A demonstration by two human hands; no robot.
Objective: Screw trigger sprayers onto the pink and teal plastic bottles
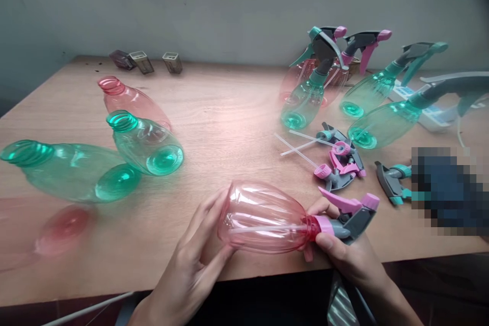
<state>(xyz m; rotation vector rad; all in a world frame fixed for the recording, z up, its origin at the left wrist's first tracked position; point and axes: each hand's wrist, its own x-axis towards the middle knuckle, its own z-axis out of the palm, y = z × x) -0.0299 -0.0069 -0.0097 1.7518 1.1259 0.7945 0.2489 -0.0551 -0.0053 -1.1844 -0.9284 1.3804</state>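
A clear pink spray bottle (263, 216) lies on its side between my two hands, close to the table's front edge. My left hand (198, 249) is wrapped round its base end. Around the neck, at the pink collar of the spray head (353, 216), are the fingers and thumb of my right hand (340, 247). The head's pink trigger points up and left. A thin white tube runs from the neck through the bottle. Some right fingers are hidden behind the neck.
Headless green bottles (147, 145) and pink bottles (133, 99) stand at left. Loose spray heads (340, 158) with white tubes lie right of centre. Complete green spray bottles (303, 102) stand behind them. Small box-like pieces (172, 62) sit by the wall. A pixelated patch covers the right edge.
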